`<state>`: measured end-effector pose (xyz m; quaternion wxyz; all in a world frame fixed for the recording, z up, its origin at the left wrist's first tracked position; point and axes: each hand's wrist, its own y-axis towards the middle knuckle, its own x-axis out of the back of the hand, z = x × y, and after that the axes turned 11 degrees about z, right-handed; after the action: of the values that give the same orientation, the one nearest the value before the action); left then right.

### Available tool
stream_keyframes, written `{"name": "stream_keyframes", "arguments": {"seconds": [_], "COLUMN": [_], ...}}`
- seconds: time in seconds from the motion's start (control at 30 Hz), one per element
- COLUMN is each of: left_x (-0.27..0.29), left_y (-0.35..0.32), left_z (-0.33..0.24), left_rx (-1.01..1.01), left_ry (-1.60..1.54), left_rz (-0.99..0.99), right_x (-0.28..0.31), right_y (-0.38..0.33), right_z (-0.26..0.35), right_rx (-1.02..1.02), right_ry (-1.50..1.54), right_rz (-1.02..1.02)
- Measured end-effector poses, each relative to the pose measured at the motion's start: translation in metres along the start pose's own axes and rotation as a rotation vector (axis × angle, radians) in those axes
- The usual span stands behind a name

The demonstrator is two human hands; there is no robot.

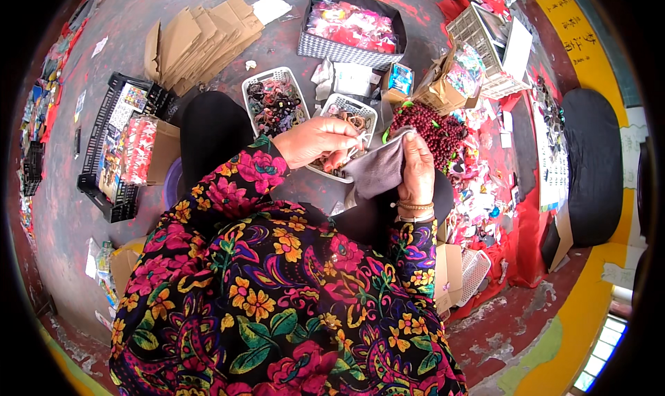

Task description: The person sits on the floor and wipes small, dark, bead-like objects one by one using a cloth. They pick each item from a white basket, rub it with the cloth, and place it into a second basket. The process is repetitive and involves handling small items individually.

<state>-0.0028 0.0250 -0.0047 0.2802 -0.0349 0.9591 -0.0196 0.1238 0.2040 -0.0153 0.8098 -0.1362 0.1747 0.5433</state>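
1. Head view, hands: the left hand [315, 141] is curled, its fingertips pinched on the upper edge of a small grey-purple fabric pouch [377, 171]. The right hand [418, 167] grips the same pouch from the right side, thumb and fingers closed on the cloth, with bead bracelets at the wrist.
2. Head view, pouch: it hangs between the two hands, above the person's dark-clothed lap and in front of a white plastic mesh basket [350, 129] of light hair ties.
3. Head view, nearby: a second white mesh basket [276, 104] filled with dark hair ties stands just left of the first. A heap of dark red beads [429, 129] lies just right of the right hand.
4. Head view, farther off: a grey checked fabric bin [346, 48] of pink packets stands beyond the baskets, flattened brown cardboard boxes [197, 39] lie on the floor to the upper left, and a black plastic crate [114, 147] of packaged goods is at the left.
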Motion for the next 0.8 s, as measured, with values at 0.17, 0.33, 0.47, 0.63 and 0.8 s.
{"name": "stream_keyframes", "arguments": {"seconds": [0.17, 0.33, 0.47, 0.63, 0.8], "left_x": [0.007, 0.0, 0.006, 0.001, 0.0], "left_y": [-0.002, -0.003, -0.005, -0.005, -0.004], "left_z": [0.008, 0.004, 0.006, 0.001, 0.0], "left_rx": [-0.06, -0.006, -0.019, 0.021, -0.015], "left_ry": [0.15, 0.267, 0.176, 0.224, 0.482], "left_rz": [0.026, 0.088, 0.161, 0.007, -0.035], "right_x": [0.01, -0.003, -0.005, -0.01, -0.005], "right_y": [0.003, 0.0, -0.001, -0.003, -0.003], "right_z": [-0.007, 0.003, 0.004, 0.005, 0.001], "right_rx": [-0.119, -0.248, -0.291, -0.273, -0.275], "right_ry": [0.046, 0.274, 0.335, 0.349, 0.308], "right_rz": [-0.086, 0.102, 0.197, 0.232, 0.298]}}
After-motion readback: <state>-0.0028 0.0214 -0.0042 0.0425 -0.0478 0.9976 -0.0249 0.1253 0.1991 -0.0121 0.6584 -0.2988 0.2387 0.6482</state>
